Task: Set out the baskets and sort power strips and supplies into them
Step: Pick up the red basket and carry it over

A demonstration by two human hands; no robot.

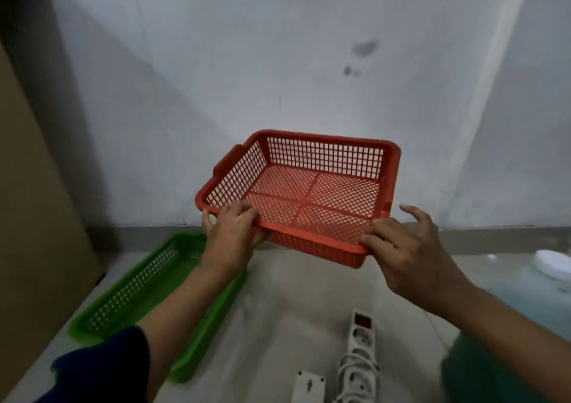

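1. Sockets show along a white power strip [360, 345] at the bottom edge, nearest the camera; it has a red switch at its far end and its white cord is bundled beside it on the pale floor [287, 303].
2. Just left of it lies a second white block [309, 385], cut off by the frame, too little in view to name.
3. Left of these, a green basket [129, 291] rests flat on the floor, long and shallow, with gridded walls; the left forearm crosses over its right side.
4. Higher up, the left hand [230, 232] grips the near left corner of an orange basket [309, 192], fingers curled over the rim and thumb beneath.
5. The right hand [401, 248] pinches the near right corner of the same rim, while one finger sticks out loosely to the right.
6. Held off the floor and tilted toward the camera, the orange basket is square and shallow, with latticed walls, a mesh bottom split by a solid cross into four panels, and a small handle lip on its left side.
7. At the right edge a white rounded object [556, 263] sits on the floor, blurred.
8. Behind everything rises a scuffed white wall [278, 62], with a brown cardboard panel [34, 186] leaning at the left.
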